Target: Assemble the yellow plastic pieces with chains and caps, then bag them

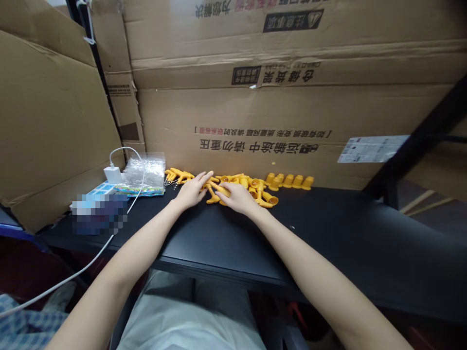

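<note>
Yellow piece (220, 189) pinched in right hand (239, 197), just beside left hand (191, 192), fingers parted.

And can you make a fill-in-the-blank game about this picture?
The flat tabletop is coloured ____.
The dark writing printed on the tall brown cardboard appears upside ____.
The person's bare left hand and bare ____ hand touch the loose yellow plastic parts.
The clear plastic bags lie on the picture's ____ side.

Missing words: black; down; right; left.
</note>
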A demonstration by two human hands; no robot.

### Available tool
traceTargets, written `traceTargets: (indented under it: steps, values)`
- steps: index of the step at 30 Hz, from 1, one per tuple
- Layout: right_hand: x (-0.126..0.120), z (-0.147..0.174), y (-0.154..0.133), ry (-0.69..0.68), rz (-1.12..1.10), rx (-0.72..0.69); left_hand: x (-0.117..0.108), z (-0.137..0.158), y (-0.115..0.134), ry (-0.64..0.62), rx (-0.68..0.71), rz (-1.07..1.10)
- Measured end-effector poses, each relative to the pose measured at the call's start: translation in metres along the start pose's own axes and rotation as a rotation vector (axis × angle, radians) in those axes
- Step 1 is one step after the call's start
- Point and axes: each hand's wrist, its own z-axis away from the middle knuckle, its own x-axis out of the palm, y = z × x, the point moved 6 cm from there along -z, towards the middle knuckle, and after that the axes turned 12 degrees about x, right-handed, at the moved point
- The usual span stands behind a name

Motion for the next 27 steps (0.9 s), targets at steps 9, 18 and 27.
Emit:
traceTargets:
  steps: [9, 18, 27]
  values:
    - [-0.004, 0.004, -0.014, 0.084, 0.175, -0.212, -0.009, 0.006, -0.001, -0.017, -0.078, -0.010]
    - [-0.019, 0.007, -0.023, 0.316, 0.474, -0.276, -0.013, 0.003, 0.006, 0.051, -0.207, -0.131]
    - [-0.014, 0.007, -0.022, 0.280, 0.522, -0.292, -0.013, 0.006, 0.001, 0.026, -0.229, -0.117]
